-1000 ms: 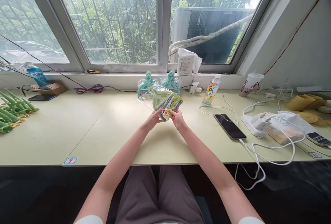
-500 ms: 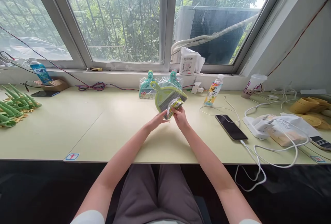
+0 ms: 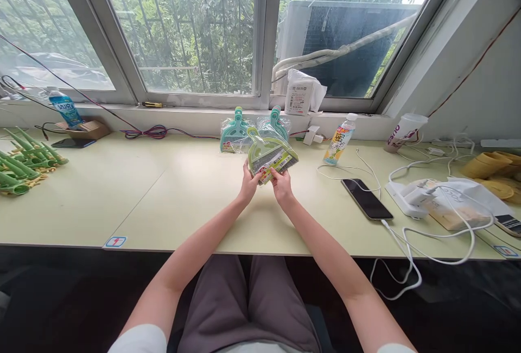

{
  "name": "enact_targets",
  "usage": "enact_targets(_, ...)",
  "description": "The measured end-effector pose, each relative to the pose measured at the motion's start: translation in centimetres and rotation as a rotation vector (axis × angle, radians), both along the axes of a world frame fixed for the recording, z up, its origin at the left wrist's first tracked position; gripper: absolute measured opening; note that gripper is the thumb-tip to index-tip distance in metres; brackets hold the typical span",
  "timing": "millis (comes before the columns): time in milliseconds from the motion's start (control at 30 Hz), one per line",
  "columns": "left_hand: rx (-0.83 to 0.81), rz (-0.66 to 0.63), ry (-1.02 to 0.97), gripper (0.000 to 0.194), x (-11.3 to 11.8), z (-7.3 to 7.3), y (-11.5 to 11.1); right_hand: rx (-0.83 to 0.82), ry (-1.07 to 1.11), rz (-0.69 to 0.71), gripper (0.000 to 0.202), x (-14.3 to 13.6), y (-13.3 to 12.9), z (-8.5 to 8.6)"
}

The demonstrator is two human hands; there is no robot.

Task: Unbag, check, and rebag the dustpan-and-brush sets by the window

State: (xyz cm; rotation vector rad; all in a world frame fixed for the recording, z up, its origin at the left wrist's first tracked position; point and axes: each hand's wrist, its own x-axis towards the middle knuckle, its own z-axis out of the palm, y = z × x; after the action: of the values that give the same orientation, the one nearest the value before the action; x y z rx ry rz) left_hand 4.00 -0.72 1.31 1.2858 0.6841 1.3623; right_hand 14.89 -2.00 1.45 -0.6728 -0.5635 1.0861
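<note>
Between my two hands is a small green dustpan and brush set [image 3: 272,153] in clear plastic wrap, tilted with its handle up and to the left. A green and white label lies across its grey bristles. My left hand [image 3: 248,183] is closed on its lower left edge, thumb on the front. At the lower right edge, my right hand [image 3: 281,184] grips it, thumb pressed near the label. Just behind stand a teal wrapped dustpan set [image 3: 235,134] and another teal wrapped dustpan set [image 3: 277,122], partly hidden by the green one.
Right of my hands are a drink bottle [image 3: 340,139], a phone [image 3: 366,199], a white power strip [image 3: 406,201] with tangled cables and a plastic cup [image 3: 405,131]. Green plastic parts [image 3: 24,165] lie far left, near a blue bottle [image 3: 65,108]. A tissue pack [image 3: 300,93] sits on the sill.
The green dustpan set has been turned so its label lies flatter and faces me. My left hand has shifted up along its left edge; my right thumb has moved onto the front.
</note>
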Motion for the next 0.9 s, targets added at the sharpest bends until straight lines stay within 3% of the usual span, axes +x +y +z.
enact_targets(200, 0.307, 0.179, 0.167, 0.07, -0.2, -0.2, -0.5, -0.061, 0.005, 0.09, 0.03, 0.4, -0.2, 0.4)
enact_targets(400, 0.51, 0.262, 0.304, 0.065, -0.8, -0.1, -0.8, 0.04, -0.022, 0.135, 0.034, 1.5, 0.2, 1.0)
enact_targets(533, 0.488, 0.269, 0.316, 0.074, -0.9, -0.3, -0.6, 0.053, -0.065, 0.162, 0.043, 1.2, 0.4, 0.5)
enact_targets(633, 0.43, 0.195, 0.329, 0.083, -0.7, -0.4, -0.7, -0.005, -0.033, 0.078, 0.044, 0.8, 0.4, -0.2)
enact_targets(733, 0.354, 0.116, 0.314, 0.078, -0.5, -0.2, -1.1, -0.05, 0.005, 0.039, 0.044, 0.6, 0.5, -0.7)
enact_targets(900, 0.257, 0.139, 0.208, 0.073, -1.0, 0.6, -1.2, -0.017, -0.018, 0.19, 0.042, 0.5, 0.6, -0.3)
